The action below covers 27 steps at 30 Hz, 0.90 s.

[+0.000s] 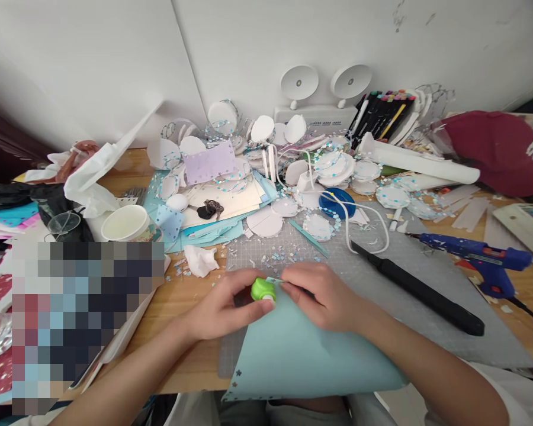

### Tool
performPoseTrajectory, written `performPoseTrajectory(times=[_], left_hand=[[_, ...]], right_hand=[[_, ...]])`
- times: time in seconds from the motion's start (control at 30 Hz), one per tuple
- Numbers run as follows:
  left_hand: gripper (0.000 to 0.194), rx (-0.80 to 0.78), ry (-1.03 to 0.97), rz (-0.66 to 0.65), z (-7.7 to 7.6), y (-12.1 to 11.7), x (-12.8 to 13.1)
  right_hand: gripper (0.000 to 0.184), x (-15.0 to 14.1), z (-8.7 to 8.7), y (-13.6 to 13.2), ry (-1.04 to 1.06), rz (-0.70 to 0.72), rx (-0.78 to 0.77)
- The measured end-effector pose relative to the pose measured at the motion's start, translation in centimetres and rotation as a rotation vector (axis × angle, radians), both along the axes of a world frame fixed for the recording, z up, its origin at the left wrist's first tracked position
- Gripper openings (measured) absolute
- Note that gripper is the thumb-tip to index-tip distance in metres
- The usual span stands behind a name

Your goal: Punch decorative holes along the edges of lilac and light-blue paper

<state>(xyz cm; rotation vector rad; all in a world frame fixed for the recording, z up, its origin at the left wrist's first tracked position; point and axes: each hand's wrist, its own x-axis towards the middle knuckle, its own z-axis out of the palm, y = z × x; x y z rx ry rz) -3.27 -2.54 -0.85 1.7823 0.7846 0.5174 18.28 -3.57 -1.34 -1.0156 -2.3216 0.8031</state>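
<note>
My left hand [231,303] is closed around a small lime-green craft punch [262,289], thumb on its white part. The punch sits at the upper edge of a light blue sheet of paper [311,355]. Fingers of my right hand [322,296] pinch that same edge just right of the punch. The sheet slopes down toward my lap, and small flower-shaped holes run along its lower left corner. Beyond my hands, tiny paper bits [279,257] are scattered on the grey cutting mat [408,349].
A blue glue gun [479,254] and a black tapered tool [426,296] lie to the right. White discs with beaded strands [335,165] crowd the back beside a purple punched card [209,162]. Teal tweezers [308,238] rest mid-mat. A paper cup [125,223] and crumpled tissue [201,260] stand left.
</note>
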Motion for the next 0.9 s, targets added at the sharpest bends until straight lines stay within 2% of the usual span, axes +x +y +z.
performPoseTrajectory(times=[0.1,0.2,0.53,0.9], left_hand=[[0.021,0.172,0.120,-0.037,-0.07,0.11,-0.15],[0.025,0.234,0.174,-0.037,-0.18,0.12,-0.23],[0.022,0.137,0.135,-0.054,-0.16,0.07,-0.26],[0.036,0.006,0.043,0.054,0.01,-0.17,0.43]], right_hand=[[0.022,-0.04,-0.25,0.01,-0.011,0.001,0.038],[0.022,-0.14,-0.40,-0.05,-0.024,-0.013,0.046],[0.022,-0.33,-0.31,-0.24,-0.036,0.000,0.019],[0.024,-0.28,-0.01,-0.23,0.009,0.005,-0.001]])
